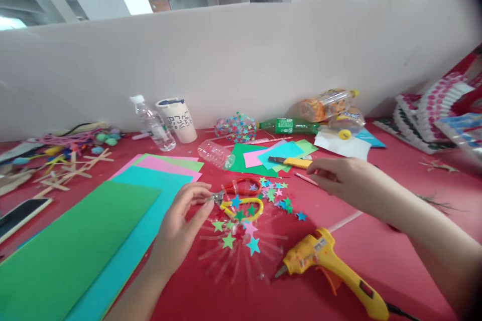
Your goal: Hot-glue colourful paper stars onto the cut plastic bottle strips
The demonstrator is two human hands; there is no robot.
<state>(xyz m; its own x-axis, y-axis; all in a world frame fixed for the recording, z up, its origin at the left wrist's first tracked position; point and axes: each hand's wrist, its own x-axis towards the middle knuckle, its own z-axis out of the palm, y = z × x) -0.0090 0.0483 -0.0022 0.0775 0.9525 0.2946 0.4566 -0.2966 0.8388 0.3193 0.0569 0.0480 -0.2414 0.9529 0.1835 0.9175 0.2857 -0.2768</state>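
My left hand [188, 210] is closed, thumb and fingers pinching the metal end of scissors with one red and one yellow handle loop [259, 205]. Beneath them lies a cut piece of clear plastic bottle [278, 248], its strips spread outward, with several paper stars [253, 246] on it. More small coloured stars [271, 191] are scattered just behind. Further back on the right, the fingers of my right hand [335, 174] are closed on the rear end of a yellow utility knife [297, 162], which points left over coloured paper pieces [288, 149].
A yellow glue gun [327, 261] lies at front right, its cord trailing off. Large coloured sheets [94, 230] cover the left. A water bottle [154, 125], a white cup [181, 120], a star-covered bottle piece [239, 127] and a green bottle [288, 126] line the white partition [233, 60].
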